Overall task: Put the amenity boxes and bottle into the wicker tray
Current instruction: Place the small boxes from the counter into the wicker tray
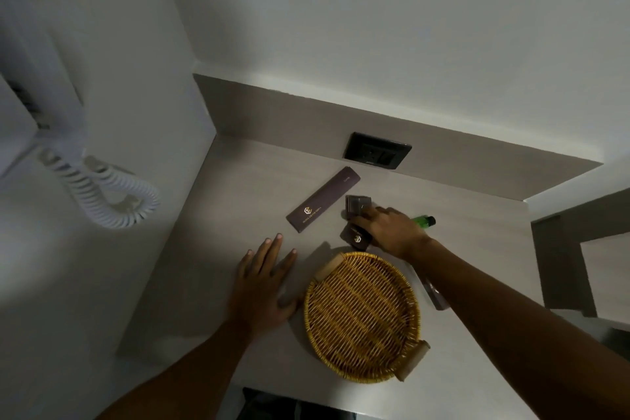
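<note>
A round wicker tray (pixel 363 317) with two wooden handles sits on the grey counter, with nothing inside it. Beyond it lie a long dark amenity box (pixel 324 199), a small square dark box (pixel 358 205) and another small dark box (pixel 356 238). My right hand (pixel 388 228) rests over the two small boxes, fingers touching them. A green bottle (pixel 424 221) lies just behind that hand, partly hidden. Another dark box (pixel 436 295) lies under my right forearm, mostly hidden. My left hand (pixel 264 278) lies flat on the counter left of the tray, fingers spread.
A black socket plate (pixel 376 150) is set in the counter's back ledge. A white coiled cord (pixel 102 191) hangs on the left wall. The counter's front edge runs just below the tray. A grey ledge (pixel 579 249) stands at the right.
</note>
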`<state>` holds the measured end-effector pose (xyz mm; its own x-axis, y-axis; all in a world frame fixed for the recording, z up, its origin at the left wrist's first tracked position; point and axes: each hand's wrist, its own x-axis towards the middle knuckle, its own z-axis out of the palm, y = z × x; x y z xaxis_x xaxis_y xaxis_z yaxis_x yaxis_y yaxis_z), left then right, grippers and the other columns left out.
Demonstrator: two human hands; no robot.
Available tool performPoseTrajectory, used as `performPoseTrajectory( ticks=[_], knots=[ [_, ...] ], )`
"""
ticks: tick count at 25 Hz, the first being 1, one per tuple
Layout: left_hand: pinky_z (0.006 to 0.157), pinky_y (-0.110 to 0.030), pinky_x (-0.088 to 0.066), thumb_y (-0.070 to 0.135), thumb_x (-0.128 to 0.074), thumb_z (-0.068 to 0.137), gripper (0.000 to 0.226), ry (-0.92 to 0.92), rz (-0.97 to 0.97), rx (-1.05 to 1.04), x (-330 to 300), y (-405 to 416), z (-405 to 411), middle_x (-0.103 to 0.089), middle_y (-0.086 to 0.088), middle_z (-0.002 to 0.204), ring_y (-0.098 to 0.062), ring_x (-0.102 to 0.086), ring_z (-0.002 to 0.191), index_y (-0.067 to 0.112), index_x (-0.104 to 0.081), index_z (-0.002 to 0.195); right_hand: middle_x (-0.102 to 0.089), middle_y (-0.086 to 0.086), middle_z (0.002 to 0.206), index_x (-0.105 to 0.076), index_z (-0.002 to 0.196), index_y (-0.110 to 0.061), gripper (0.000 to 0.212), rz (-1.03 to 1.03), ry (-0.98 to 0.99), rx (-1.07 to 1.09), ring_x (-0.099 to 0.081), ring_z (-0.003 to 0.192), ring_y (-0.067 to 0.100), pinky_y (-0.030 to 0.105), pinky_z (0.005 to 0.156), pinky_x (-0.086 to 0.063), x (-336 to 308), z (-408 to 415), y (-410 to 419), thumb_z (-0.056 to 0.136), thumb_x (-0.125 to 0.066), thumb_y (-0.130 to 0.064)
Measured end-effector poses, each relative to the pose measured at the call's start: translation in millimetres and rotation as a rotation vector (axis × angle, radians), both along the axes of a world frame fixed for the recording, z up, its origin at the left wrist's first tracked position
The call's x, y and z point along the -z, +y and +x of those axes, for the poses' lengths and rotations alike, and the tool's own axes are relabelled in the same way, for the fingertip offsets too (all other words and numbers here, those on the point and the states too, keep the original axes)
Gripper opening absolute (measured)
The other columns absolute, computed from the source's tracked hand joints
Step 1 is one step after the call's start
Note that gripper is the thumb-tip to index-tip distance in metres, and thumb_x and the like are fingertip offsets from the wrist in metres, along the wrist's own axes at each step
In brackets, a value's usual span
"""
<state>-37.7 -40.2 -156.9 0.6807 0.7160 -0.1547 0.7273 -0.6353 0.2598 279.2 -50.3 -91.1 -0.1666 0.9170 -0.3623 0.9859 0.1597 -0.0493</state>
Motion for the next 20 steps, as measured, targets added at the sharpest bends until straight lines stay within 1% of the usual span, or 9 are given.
performPoseTrajectory(
  ticks=[4,5,7,9,10,12,14,17,20],
  knots=[
    [0.117,-0.055,-0.022,0.076,-0.049,0.081,0.09,-0.04,0.002,-0.008,0,-1,-1,-0.02,-0.012,0.166,-0.032,-0.021,0.152,0.026,-0.033,0.154,-0.043,0.016,0.138,-0.039,0.135,-0.018,0.067,0.105,0.026,0.119,-0.048,0.117,0.03,0.044,0.1,-0.041,-30,3,-8,0.079,-0.071,-0.036],
    [0.118,-0.054,-0.02,0.076,-0.046,0.083,0.088,-0.052,0.0,-0.01,0,0,-1,-0.02,-0.012,0.167,-0.031,-0.02,0.153,0.026,-0.033,0.154,-0.045,0.014,0.137,-0.041,0.132,-0.017,0.068,0.131,0.083,0.172,-0.049,0.116,0.029,0.043,0.098,-0.042,-40,2,-15,0.077,-0.073,-0.038],
    [0.119,-0.052,-0.018,0.078,-0.04,0.085,0.087,-0.063,-0.001,-0.013,0,-1,-2,-0.019,-0.011,0.167,-0.029,-0.017,0.154,0.027,-0.032,0.155,-0.053,0.009,0.13,-0.042,0.127,-0.021,0.065,0.148,0.265,0.264,-0.053,0.113,0.025,0.038,0.093,-0.044,-52,-9,-40,0.074,-0.074,-0.042],
    [0.119,-0.052,-0.02,0.079,-0.037,0.085,0.088,-0.061,0.003,-0.012,0,-2,-1,-0.02,-0.011,0.167,-0.029,-0.018,0.154,0.026,-0.033,0.155,-0.057,0.003,0.124,-0.041,0.125,-0.028,0.061,0.078,0.371,0.23,-0.056,0.11,0.02,0.031,0.091,-0.042,-50,-33,-76,0.075,-0.073,-0.041],
    [0.119,-0.053,-0.021,0.08,-0.037,0.085,0.089,-0.057,0.004,-0.011,0,-2,-1,-0.021,-0.011,0.167,-0.029,-0.018,0.154,0.026,-0.033,0.155,-0.058,0.002,0.125,-0.041,0.126,-0.029,0.061,0.016,0.378,0.19,-0.055,0.112,0.019,0.031,0.093,-0.041,-41,-48,-94,0.075,-0.072,-0.04],
    [0.119,-0.052,-0.02,0.08,-0.037,0.084,0.089,-0.056,0.006,-0.011,0,-2,-1,-0.02,-0.011,0.167,-0.028,-0.017,0.154,0.026,-0.032,0.155,-0.056,0.004,0.131,-0.041,0.13,-0.025,0.063,-0.08,0.323,0.116,-0.051,0.12,0.022,0.035,0.1,-0.039,-19,-77,-121,0.077,-0.071,-0.039],
    [0.12,-0.052,-0.02,0.079,-0.032,0.085,0.089,-0.057,0.006,-0.015,0,-2,-1,-0.02,-0.01,0.167,-0.028,-0.016,0.154,0.026,-0.032,0.155,-0.053,0.01,0.135,-0.041,0.134,-0.019,0.063,-0.066,0.248,0.043,-0.049,0.124,0.029,0.04,0.103,-0.038,0,-94,-132,0.08,-0.07,-0.034],
    [0.12,-0.05,-0.016,0.079,-0.027,0.085,0.089,-0.045,0.01,-0.011,1,0,-1,-0.018,-0.009,0.167,-0.027,-0.014,0.155,0.027,-0.03,0.156,-0.057,0.016,0.131,-0.045,0.131,-0.014,0.062,-0.027,0.208,-0.013,-0.053,0.121,0.035,0.046,0.101,-0.041,8,-99,-130,0.078,-0.074,-0.025],
    [0.121,-0.05,-0.014,0.08,-0.029,0.085,0.089,-0.047,0.018,-0.012,3,0,-1,-0.015,-0.008,0.168,-0.025,-0.011,0.155,0.028,-0.027,0.157,-0.065,0.014,0.12,-0.052,0.124,-0.013,0.065,0.016,0.207,-0.055,-0.061,0.112,0.032,0.045,0.093,-0.049,10,-103,-130,0.068,-0.082,-0.028]
  ],
)
